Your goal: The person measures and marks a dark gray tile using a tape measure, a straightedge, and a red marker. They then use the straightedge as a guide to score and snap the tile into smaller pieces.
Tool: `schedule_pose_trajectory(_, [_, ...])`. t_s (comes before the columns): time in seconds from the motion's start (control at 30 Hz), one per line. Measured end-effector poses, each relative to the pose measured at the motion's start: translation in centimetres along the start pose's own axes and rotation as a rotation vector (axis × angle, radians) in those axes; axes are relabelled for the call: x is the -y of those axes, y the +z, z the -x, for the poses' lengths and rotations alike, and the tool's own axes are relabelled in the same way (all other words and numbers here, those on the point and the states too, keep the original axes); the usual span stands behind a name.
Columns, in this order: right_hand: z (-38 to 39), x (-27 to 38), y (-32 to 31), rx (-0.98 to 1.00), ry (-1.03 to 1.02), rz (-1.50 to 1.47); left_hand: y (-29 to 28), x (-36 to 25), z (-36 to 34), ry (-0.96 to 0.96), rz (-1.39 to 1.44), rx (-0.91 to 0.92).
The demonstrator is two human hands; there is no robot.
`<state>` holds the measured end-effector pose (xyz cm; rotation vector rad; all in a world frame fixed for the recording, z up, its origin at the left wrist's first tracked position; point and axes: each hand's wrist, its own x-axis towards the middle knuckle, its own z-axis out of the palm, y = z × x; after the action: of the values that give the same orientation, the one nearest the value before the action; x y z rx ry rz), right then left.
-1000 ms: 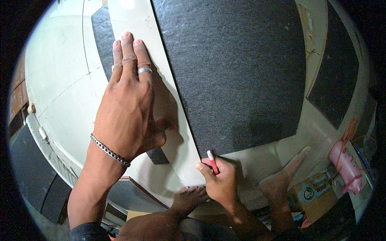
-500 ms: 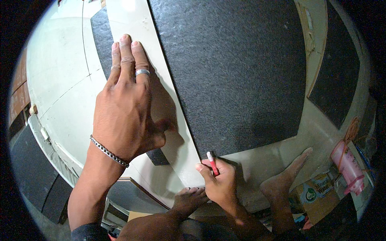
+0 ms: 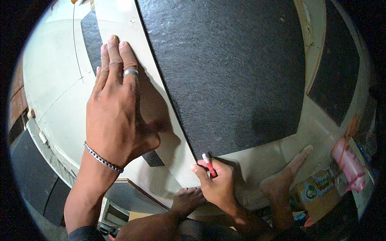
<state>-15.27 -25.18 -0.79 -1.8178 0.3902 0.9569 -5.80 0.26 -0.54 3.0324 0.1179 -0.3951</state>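
Observation:
My left hand (image 3: 112, 104) lies with fingers stretched out over a long, pale flat strip (image 3: 120, 16). The strip's right edge runs along the left side of a large dark textured sheet (image 3: 229, 76). A narrower dark piece (image 3: 91, 34) passes beneath the strip and shows again below my left palm. My right hand (image 3: 219, 182) is closed around a slim red-and-white pen-like tool (image 3: 209, 165), at the strip's lower right edge beside the sheet's bottom left corner. The tool's working end is hidden, and its white end points up.
My bare feet rest on either side of my right hand. Another dark panel (image 3: 335, 64) lies at the right. Below it are a pink plastic bottle (image 3: 349, 160) and a printed cardboard piece (image 3: 317, 195). Dark boards (image 3: 32, 160) stand at the lower left, beyond the pale surface's edge (image 3: 50, 146).
The picture has shifted slightly, so the strip and left hand appear farther left. My left little finger now shows. The right hand keeps its grip on the pen-like tool, with little movement.

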Motion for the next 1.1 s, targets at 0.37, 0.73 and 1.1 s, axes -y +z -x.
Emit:
schedule_pose_trajectory(0.37, [0.1,1.2,-0.5,0.013,0.024,-0.089,0.4,0.8,-0.1,0.024,0.067,-0.05])
schedule_pose_trajectory(0.73, [0.5,0.8,-1.3,0.052,0.036,-0.152,0.0,1.3,0.0,0.077,0.1,-0.04])
schedule_pose_trajectory(1.1, [0.4,0.6,-1.3,0.046,-0.019,-0.075,-0.4,1.8,-0.1,0.089,0.066,0.009])
